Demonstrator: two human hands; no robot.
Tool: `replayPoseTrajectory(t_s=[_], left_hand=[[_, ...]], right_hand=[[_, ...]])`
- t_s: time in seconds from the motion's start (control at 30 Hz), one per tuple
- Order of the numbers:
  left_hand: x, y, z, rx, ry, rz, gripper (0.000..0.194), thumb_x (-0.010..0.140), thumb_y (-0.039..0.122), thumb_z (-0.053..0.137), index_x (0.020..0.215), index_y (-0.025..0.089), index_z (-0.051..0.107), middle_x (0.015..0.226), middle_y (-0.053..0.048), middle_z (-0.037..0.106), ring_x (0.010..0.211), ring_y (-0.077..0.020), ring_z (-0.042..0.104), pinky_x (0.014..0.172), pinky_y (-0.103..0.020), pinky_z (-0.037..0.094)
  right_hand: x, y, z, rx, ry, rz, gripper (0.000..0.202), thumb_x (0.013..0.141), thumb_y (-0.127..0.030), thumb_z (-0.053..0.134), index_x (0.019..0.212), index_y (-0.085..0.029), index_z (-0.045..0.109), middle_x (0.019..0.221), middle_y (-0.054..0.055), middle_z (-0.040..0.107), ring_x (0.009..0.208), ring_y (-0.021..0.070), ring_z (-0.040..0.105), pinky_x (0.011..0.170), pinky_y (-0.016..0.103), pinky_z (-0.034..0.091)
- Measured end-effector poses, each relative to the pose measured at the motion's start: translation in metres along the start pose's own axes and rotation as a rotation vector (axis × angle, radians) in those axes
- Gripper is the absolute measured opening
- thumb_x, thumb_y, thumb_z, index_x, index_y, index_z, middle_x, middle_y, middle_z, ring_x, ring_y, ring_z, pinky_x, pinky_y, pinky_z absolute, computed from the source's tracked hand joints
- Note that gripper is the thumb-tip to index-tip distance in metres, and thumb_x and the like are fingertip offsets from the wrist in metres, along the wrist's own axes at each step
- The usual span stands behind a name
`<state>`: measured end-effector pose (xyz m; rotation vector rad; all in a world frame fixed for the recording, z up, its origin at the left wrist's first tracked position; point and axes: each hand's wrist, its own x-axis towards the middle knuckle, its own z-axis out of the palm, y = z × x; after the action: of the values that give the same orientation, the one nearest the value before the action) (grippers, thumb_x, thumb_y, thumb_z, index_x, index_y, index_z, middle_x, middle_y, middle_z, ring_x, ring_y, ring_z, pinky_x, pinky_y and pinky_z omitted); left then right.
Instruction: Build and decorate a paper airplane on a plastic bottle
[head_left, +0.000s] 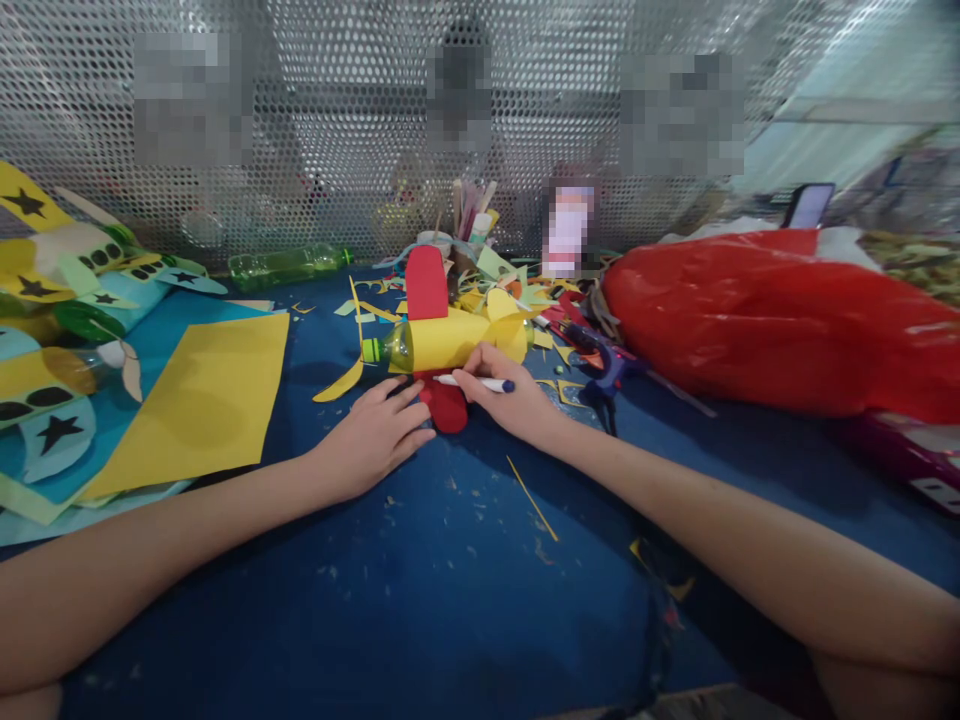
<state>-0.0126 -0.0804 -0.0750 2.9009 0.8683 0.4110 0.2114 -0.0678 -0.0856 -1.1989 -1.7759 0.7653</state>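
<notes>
Pinching a white marker (495,384) in closed fingertips, the right hand (511,392) holds its tip right at the near red wing (448,415) of a yellow-wrapped bottle plane (439,345), lying mid-table with its green cap (371,350) to the left! Over on the other side, the left hand (379,435) rests low, fingers loosely spread with tips beside that wing, while paper scraps (495,265) litter the blue table (420,600) beyond and a red bag (750,320) bulges off right.
</notes>
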Motion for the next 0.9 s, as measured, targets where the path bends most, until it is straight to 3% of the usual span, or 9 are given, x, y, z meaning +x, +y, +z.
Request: replayPoseTrajectory(t_s=[0.37,0.63,0.9], left_hand=[[-0.001,0.000,-0.001,0.011,-0.019,0.011,0.040,0.105,0.037,0.027,0.109,0.016,0.060,0.130,-0.015,0.061,0.131,-0.0245,0.049,0.117,-0.045,0.030],[-0.001,-0.001,-0.001,-0.026,0.001,0.012,0.036,0.104,0.036,0.028,0.108,0.018,0.059,0.130,-0.013,0.062,0.131,-0.0232,0.049,0.117,-0.047,0.029],[-0.001,-0.001,-0.001,-0.065,0.009,-0.004,0.030,0.103,0.034,0.033,0.107,0.019,0.058,0.132,-0.012,0.061,0.132,-0.0239,0.049,0.117,-0.047,0.030]], right_hand=[[0.000,-0.003,-0.002,0.010,0.071,-0.006,0.020,0.081,-0.029,0.057,0.070,-0.023,0.042,0.059,-0.007,0.040,0.053,0.0105,0.034,0.052,0.028,0.027],[-0.002,-0.012,-0.008,-0.020,0.200,0.035,0.023,0.071,-0.021,0.056,0.060,-0.024,0.036,0.053,-0.006,0.035,0.051,0.0109,0.030,0.051,0.029,0.025],[-0.002,-0.016,-0.012,-0.069,0.234,-0.027,0.023,0.070,-0.024,0.052,0.057,-0.024,0.033,0.051,-0.006,0.031,0.051,0.0109,0.028,0.051,0.029,0.025]])
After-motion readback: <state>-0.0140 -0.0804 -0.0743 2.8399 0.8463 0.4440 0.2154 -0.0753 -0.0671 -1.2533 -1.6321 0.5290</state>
